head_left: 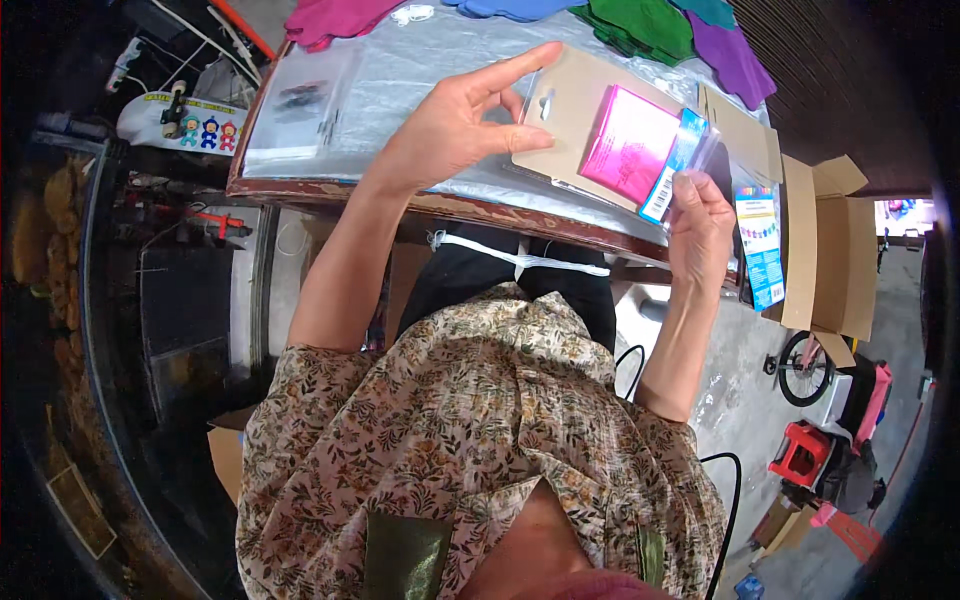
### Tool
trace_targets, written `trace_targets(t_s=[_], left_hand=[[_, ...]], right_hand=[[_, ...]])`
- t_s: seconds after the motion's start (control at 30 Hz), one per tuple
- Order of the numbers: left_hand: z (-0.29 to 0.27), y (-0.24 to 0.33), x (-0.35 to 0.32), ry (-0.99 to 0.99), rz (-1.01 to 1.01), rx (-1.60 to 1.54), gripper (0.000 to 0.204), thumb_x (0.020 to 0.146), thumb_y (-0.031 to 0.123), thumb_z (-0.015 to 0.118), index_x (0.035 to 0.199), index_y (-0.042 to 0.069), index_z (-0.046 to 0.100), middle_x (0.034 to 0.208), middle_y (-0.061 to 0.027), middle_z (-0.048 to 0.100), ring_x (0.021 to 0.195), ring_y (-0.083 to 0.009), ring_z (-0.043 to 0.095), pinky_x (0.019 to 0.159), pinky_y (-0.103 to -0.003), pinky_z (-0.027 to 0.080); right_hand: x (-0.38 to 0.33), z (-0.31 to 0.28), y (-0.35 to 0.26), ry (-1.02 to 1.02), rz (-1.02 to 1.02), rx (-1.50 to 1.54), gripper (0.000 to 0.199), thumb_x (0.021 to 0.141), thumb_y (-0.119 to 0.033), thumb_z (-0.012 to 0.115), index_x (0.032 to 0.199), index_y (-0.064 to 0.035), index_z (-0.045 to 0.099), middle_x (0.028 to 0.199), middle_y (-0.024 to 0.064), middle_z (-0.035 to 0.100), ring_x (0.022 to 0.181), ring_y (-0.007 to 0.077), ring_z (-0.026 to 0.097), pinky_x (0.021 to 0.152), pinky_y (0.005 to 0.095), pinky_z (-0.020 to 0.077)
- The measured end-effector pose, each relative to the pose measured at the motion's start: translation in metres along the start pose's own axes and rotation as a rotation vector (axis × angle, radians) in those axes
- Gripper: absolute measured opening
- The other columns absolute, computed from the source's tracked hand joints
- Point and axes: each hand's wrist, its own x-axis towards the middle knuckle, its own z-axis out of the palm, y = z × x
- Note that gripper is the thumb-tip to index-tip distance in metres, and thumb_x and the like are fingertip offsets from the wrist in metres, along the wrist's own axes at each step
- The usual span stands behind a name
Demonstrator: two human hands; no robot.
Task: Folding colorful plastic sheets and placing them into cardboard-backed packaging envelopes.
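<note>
Above the near table edge I hold a flat brown cardboard package (pixel 572 112) with a hang hole, a bright pink printed panel (pixel 632 142) and a blue strip (pixel 672 165) with a barcode. My left hand (pixel 462 128) grips its left end, thumb and forefinger spread across the corners. At the right end, my right hand (pixel 697 225) pinches the blue strip between thumb and fingers. Clear plastic shows beside that strip. What lies behind the card is hidden.
Stacks of pink (pixel 335 18), green (pixel 640 28) and purple fabric pieces (pixel 735 60) lie along the far side of the plastic-covered table (pixel 430 55). A clear pouch (pixel 300 100) lies at left. An open carton (pixel 845 255) with a blue printed package (pixel 760 245) stands at right.
</note>
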Motion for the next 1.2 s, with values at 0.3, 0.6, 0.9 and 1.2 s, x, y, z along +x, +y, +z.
trace_targets(t_s=[0.3,0.6,0.9,1.2], left_hand=[[0.005,-0.018,-0.002,0.088,0.123,-0.033,0.084,0.078,0.006,0.083,0.152,0.012,0.044,0.149,-0.0100,0.051,0.094,-0.0068,0.055,0.090,-0.027,0.049],[-0.019,0.002,0.048,-0.039,0.028,0.558,0.046,0.091,0.033,0.073,0.128,0.007,0.065,0.121,-0.0117,0.067,0.090,-0.0111,0.065,0.080,-0.027,0.053],[-0.003,-0.022,0.093,0.201,-0.443,-0.184,0.029,0.096,0.034,0.064,0.102,0.005,0.070,0.092,-0.0046,0.071,0.079,-0.0127,0.067,0.067,-0.031,0.054],[0.008,-0.042,0.104,0.391,-0.557,-0.426,0.021,0.097,0.027,0.061,0.102,0.008,0.068,0.094,-0.0059,0.069,0.080,-0.0132,0.066,0.063,-0.030,0.056]], right_hand=[[0.006,0.000,0.004,0.019,0.054,-0.024,0.016,0.090,-0.011,0.074,0.102,-0.0010,0.070,0.089,0.0016,0.071,0.072,0.0070,0.061,0.066,0.0211,0.0465],[0.063,0.023,-0.047,-0.454,0.061,-0.631,0.021,0.094,-0.017,0.068,0.104,0.0017,0.070,0.086,0.0017,0.070,0.068,0.0061,0.059,0.062,0.0199,0.0443],[0.068,0.041,-0.040,-0.191,0.174,-0.337,0.024,0.092,-0.021,0.071,0.100,0.0019,0.071,0.081,0.0047,0.068,0.069,0.0099,0.062,0.068,0.0250,0.0535],[0.090,0.055,-0.020,-0.140,0.019,-0.251,0.020,0.087,-0.017,0.078,0.094,0.0001,0.070,0.075,0.0028,0.064,0.066,0.0107,0.062,0.060,0.0279,0.0553]])
